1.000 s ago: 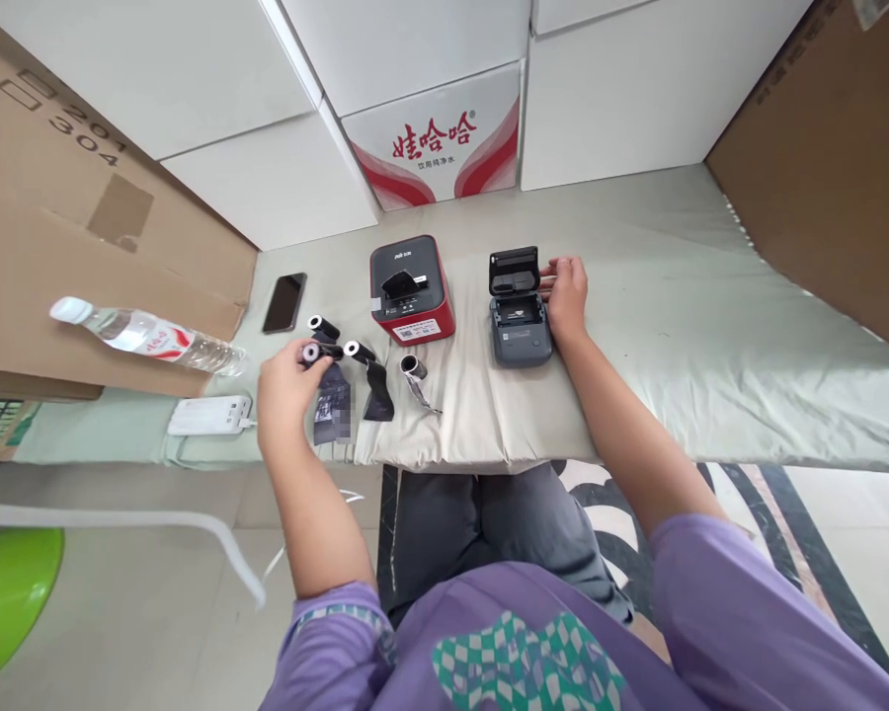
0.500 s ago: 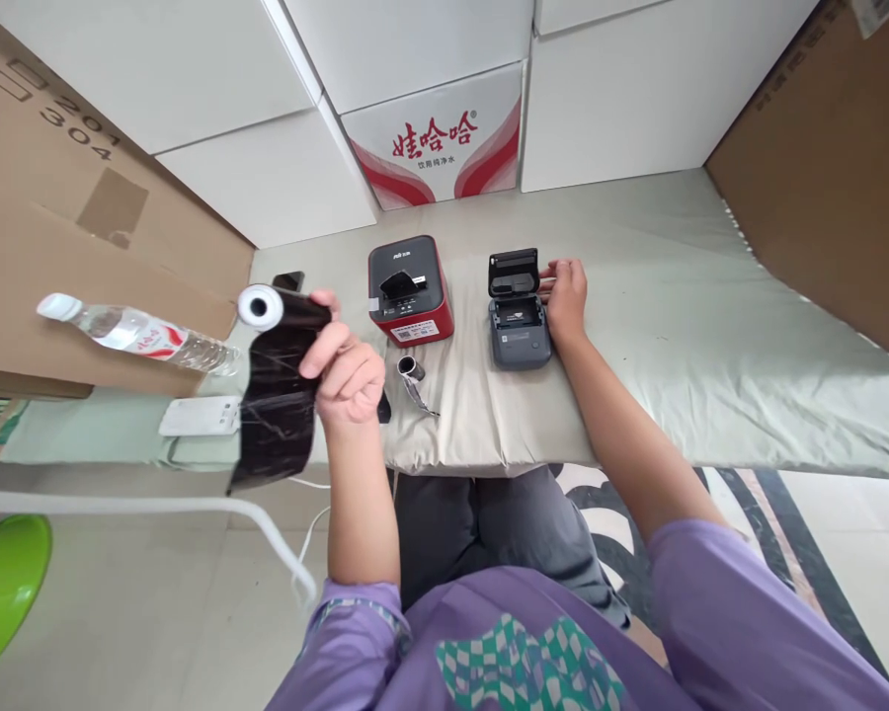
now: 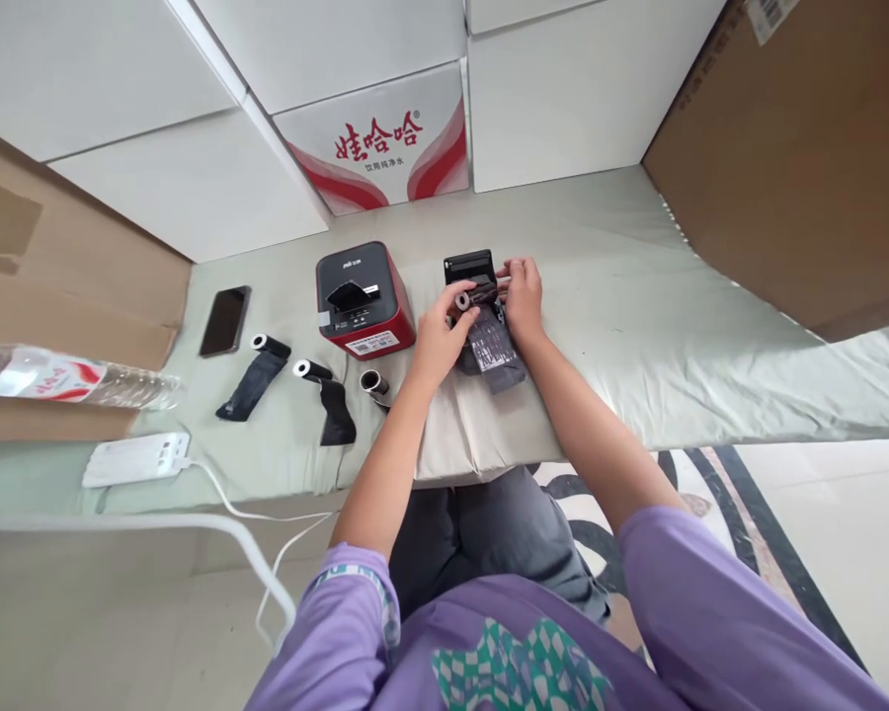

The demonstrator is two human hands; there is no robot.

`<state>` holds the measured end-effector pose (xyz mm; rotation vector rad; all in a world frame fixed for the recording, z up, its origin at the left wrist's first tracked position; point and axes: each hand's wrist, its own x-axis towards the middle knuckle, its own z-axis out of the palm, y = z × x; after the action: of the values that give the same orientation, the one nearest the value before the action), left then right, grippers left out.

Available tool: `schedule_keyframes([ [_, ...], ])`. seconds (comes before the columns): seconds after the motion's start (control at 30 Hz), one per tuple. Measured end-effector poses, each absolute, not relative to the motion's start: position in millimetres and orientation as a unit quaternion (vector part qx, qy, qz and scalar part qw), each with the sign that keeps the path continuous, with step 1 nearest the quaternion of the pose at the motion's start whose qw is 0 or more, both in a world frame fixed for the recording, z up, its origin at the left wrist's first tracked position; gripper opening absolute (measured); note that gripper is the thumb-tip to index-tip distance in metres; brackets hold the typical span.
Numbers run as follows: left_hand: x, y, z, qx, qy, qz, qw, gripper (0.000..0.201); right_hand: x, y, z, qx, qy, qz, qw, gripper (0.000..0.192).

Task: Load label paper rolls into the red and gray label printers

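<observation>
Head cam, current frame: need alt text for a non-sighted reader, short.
Both hands, left hand and right hand, hold a black ribbon roll over an open grey label printer on a pale green cloth-covered table. To the left sit a red label printer, three more rolls and a phone.

Spare rolls and a red printer on the green sheet, as my feed shows them.
I see the red printer (image 3: pixel 363 303) beside a dark phone (image 3: pixel 224 320), three loose black rolls (image 3: pixel 256 380) (image 3: pixel 326 395) (image 3: pixel 374 383) (two partly unwound), a white power strip (image 3: pixel 137 458), a water bottle (image 3: pixel 59 376) lying flat, and a red-lettered carton (image 3: pixel 385 148) behind.
</observation>
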<state>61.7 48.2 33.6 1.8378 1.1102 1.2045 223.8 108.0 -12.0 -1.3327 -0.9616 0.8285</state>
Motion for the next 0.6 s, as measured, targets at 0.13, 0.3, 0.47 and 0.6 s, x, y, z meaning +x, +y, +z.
schedule_keyframes([
  [0.13, 57.6, 46.3, 32.3, 0.733, 0.438, 0.463, 0.24, 0.03, 226.1, 110.9, -16.7, -0.575, -0.432, 0.363, 0.593, 0.062],
  [0.3, 61.2, 45.7, 31.0, 0.727, 0.486, 0.446, 0.189, 0.029, 228.7, 116.6, -24.1, -0.572, -0.444, 0.371, 0.581, 0.07],
  [0.47, 60.0, 40.7, 40.7, 0.736, 0.532, 0.377, 0.18, 0.03, 227.7, 118.0, -25.3, -0.574, -0.449, 0.371, 0.576, 0.068],
  [0.6, 57.9, 31.2, 54.4, 0.753, 0.578, 0.291, 0.116, 0.032, 226.6, 118.3, -25.3, -0.574, -0.435, 0.367, 0.589, 0.065],
])
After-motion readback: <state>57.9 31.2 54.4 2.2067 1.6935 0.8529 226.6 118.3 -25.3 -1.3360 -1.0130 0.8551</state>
